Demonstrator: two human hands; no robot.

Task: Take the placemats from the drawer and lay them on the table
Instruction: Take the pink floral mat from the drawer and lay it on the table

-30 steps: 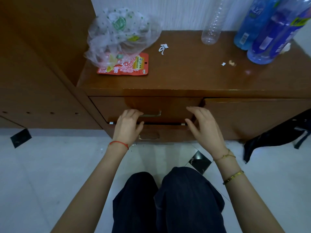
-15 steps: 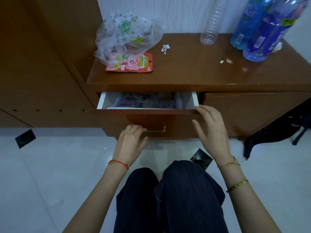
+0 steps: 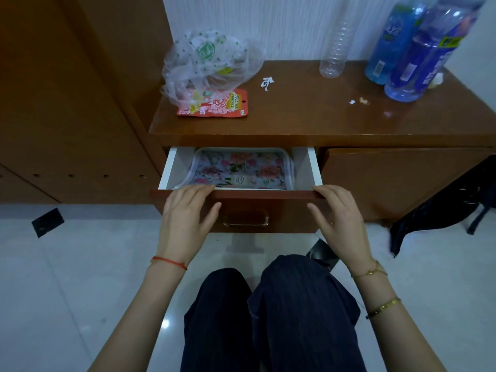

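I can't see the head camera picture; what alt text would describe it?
Both hands, left hand and right hand, rest on the front edge of an open drawer holding floral placemats. Above, the wooden table carries a plastic bag, an orange packet and bottles.

We see plastic bag (image 3: 209, 65) over red packet (image 3: 228, 107) on desk (image 3: 308, 114); clear bottle (image 3: 334, 52), two blue bottles (image 3: 410, 57) at back right; black bag (image 3: 440, 210) on floor.
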